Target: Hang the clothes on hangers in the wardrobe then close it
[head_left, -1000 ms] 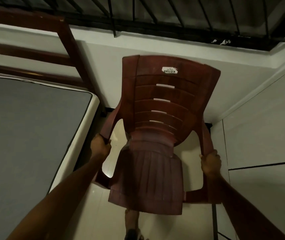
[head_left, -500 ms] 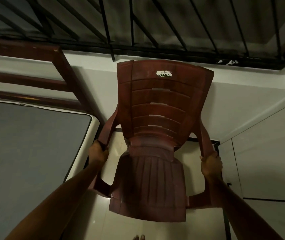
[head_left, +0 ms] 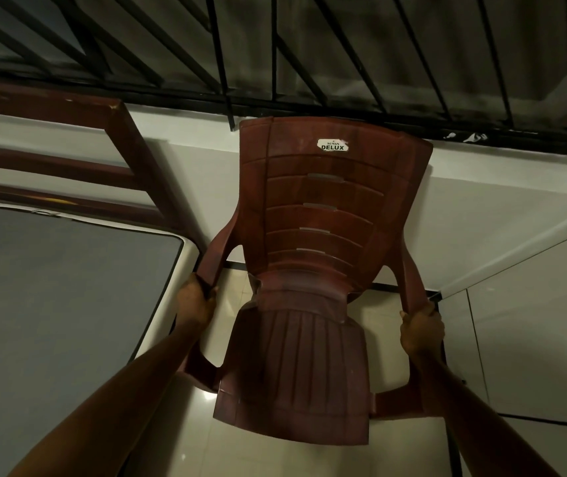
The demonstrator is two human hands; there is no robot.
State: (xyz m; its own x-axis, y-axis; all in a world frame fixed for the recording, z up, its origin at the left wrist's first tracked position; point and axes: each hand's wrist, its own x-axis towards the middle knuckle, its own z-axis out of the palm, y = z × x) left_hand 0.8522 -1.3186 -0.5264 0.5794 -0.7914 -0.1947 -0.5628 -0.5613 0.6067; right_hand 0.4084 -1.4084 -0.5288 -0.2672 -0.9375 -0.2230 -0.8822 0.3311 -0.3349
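Note:
A dark red plastic armchair point(head_left: 309, 270) fills the middle of the view, its back toward the white wall and a white DELUX label near its top. My left hand point(head_left: 194, 301) grips the left armrest. My right hand point(head_left: 421, 330) grips the right armrest. The chair's legs are hidden beneath the seat. No clothes, hangers or wardrobe are in view.
A bed with a grey mattress point(head_left: 51, 304) and a dark wooden frame point(head_left: 130, 149) lies at the left, close to the chair. A barred window point(head_left: 309, 53) runs along the top. Glossy cream floor tiles point(head_left: 240, 452) lie below, and a tiled wall point(head_left: 533, 321) stands at the right.
The chair, held in both hands, has come nearer to the wall under the window, and the view has tilted up. Both grips stay the same.

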